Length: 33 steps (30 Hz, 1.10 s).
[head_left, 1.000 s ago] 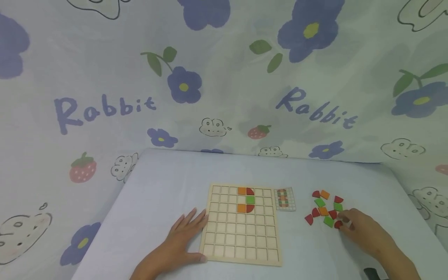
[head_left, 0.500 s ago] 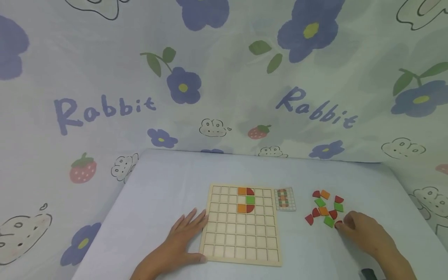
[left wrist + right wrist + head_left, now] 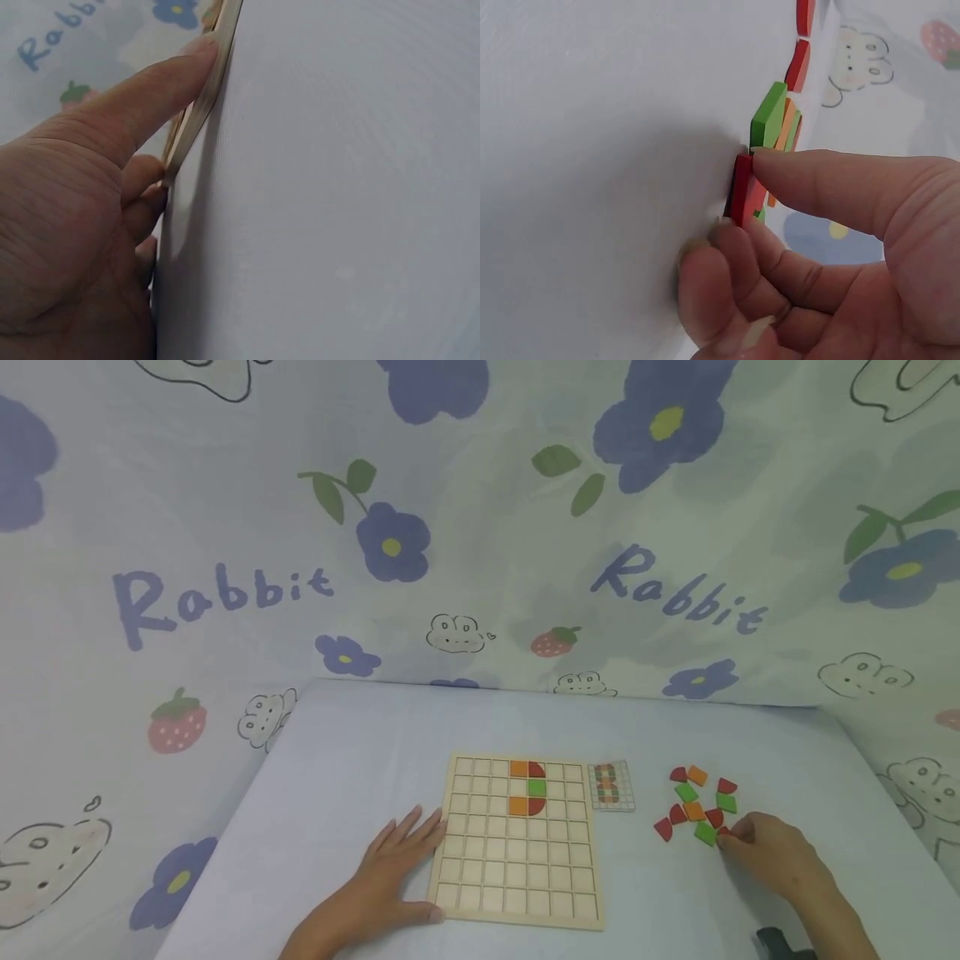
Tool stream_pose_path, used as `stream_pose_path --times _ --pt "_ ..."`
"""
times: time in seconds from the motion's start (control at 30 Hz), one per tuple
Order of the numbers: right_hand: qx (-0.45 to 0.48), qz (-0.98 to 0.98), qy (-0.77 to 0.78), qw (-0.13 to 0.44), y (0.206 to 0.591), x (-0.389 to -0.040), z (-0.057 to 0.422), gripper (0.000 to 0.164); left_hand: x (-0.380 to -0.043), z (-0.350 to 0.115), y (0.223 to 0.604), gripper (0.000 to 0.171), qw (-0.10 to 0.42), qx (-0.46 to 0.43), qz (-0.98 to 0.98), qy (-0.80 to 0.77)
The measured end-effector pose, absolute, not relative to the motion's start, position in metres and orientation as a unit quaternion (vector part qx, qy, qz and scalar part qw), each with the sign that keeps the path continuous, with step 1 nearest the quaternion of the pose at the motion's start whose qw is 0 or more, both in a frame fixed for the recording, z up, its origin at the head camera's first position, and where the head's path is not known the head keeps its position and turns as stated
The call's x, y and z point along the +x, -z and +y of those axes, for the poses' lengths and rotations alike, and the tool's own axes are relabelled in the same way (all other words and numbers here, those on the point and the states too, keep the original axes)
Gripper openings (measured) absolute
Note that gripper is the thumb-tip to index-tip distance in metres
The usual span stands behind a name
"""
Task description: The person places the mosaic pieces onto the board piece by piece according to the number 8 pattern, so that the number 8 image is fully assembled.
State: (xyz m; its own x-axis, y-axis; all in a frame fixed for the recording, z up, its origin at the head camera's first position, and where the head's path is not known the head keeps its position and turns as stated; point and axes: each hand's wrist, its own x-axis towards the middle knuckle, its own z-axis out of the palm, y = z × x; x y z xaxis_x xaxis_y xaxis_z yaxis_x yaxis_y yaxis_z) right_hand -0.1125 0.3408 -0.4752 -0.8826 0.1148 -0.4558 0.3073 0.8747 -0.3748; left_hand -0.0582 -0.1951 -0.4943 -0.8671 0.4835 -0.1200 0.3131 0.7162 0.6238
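The right hand (image 3: pixel 772 852) pinches a red tile (image 3: pixel 741 189) between thumb and fingertips, while the flat left hand (image 3: pixel 386 872) rests against the wooden board (image 3: pixel 517 868).

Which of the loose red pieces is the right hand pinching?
The red piece at the near right edge of the cluster, beside the green tile; the right hand pinches it, the others lie untouched.
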Motion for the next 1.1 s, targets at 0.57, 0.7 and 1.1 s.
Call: stream_pose_path --times 0.57,0.7,1.1 --pt "0.118 0.936 0.271 0.191 0.478 -0.109 0.343 0.034 -0.057 -0.197 0.495 0.104 0.124 0.228 0.915 -0.310" --pt "0.117 0.932 0.283 0.196 0.474 -0.110 0.341 0.031 -0.057 -0.198 0.496 0.105 0.122 0.231 0.916 -0.305" --pt "0.034 0.932 0.320 0.164 0.449 -0.108 0.308 0.024 -0.057 -0.197 0.497 0.106 0.137 0.219 0.913 -0.314"
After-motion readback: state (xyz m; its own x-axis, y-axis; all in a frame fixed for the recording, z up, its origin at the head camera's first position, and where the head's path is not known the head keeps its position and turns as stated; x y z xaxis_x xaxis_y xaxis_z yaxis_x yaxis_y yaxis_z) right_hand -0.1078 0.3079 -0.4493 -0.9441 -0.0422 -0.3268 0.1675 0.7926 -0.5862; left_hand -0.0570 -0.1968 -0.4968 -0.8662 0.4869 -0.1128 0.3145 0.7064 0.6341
